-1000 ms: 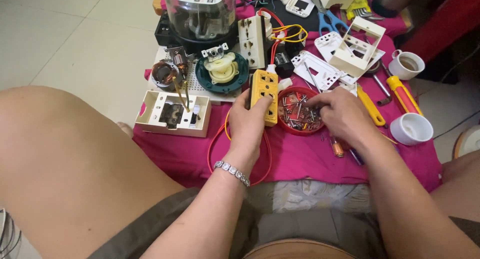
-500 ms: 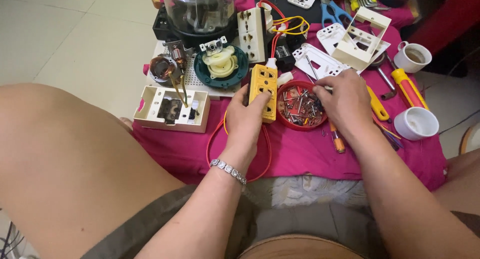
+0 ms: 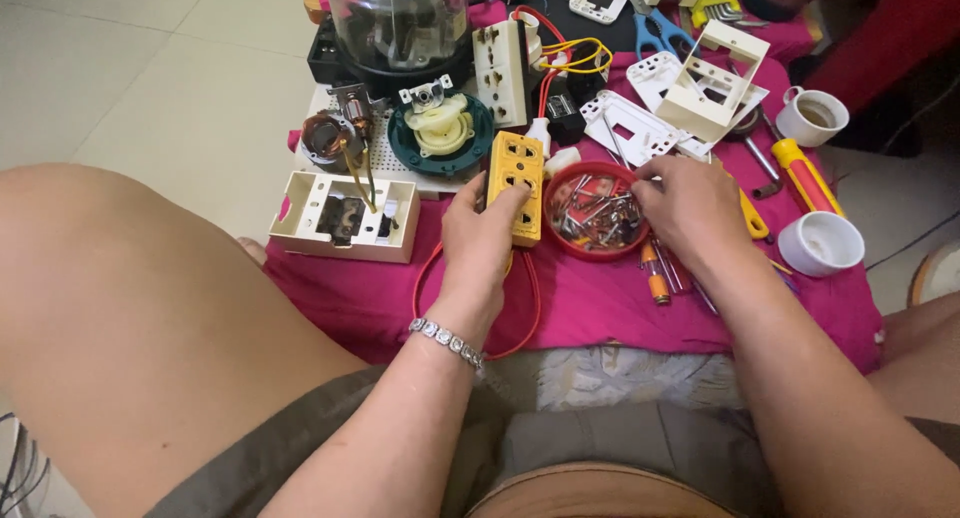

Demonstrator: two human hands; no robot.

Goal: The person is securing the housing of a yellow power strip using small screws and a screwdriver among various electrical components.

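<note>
A yellow socket strip (image 3: 519,184) lies on a bright magenta cloth (image 3: 600,298), beside a red bowl (image 3: 598,211) of silvery screws. An orange-red cable (image 3: 528,308) loops below. At the right of the frame are two white cups (image 3: 820,244) and a yellow-and-red screwdriver (image 3: 800,176); at upper centre, blue-handled scissors (image 3: 660,33). A cream box (image 3: 345,216) sits at the left, on a pale tiled floor (image 3: 120,68).

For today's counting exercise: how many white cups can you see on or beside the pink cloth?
2. One white cup stands at the far right near the white frame; the other white cup stands nearer, right of the right hand. Others may lie outside the view.
</note>
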